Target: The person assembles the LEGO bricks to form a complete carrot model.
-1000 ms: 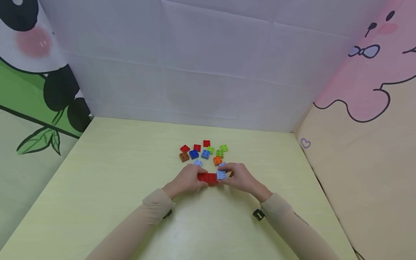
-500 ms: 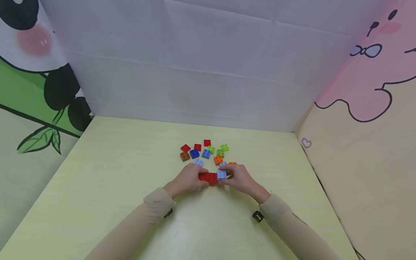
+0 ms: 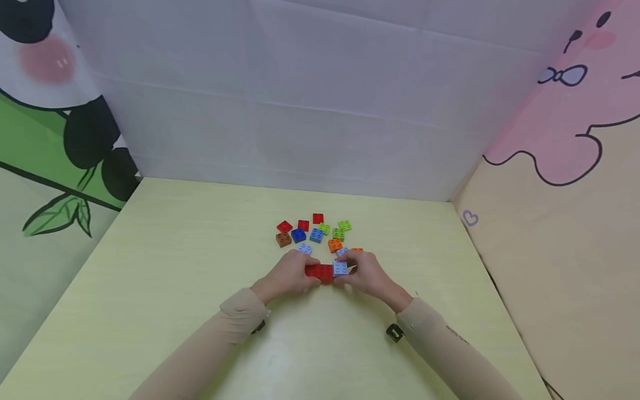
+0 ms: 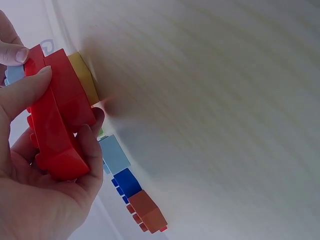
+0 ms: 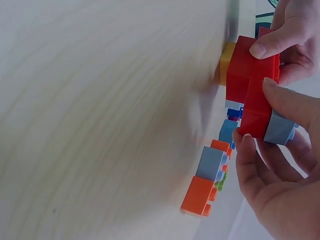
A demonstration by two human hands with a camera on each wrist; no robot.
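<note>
Both hands hold a stack of toy building bricks close over the table. A long red brick (image 3: pixel 320 271) lies across its top, with a shorter red brick (image 4: pixel 70 87) under it and a yellow brick (image 5: pixel 227 62) at the bottom. On the right end of the long brick sits a light blue brick (image 3: pixel 340 269). My left hand (image 3: pixel 290 272) grips the left end, thumb on the near side. At the right end, my right hand (image 3: pixel 370 273) pinches the stack, its thumb on the red side beside the light blue brick, fingers curled around the far side.
Loose bricks lie just beyond the hands: brown (image 3: pixel 283 239), dark blue (image 3: pixel 298 235), mid-blue (image 3: pixel 316 235), orange (image 3: pixel 335 245), several lime green ones (image 3: pixel 345 225) and several flat red pieces (image 3: pixel 318 218). A pale wall (image 3: pixel 300 139) closes the table's far edge.
Hands and stack stay nearly in place. An orange brick beyond the right hand, mostly covered a second ago, now shows above the fingers.
</note>
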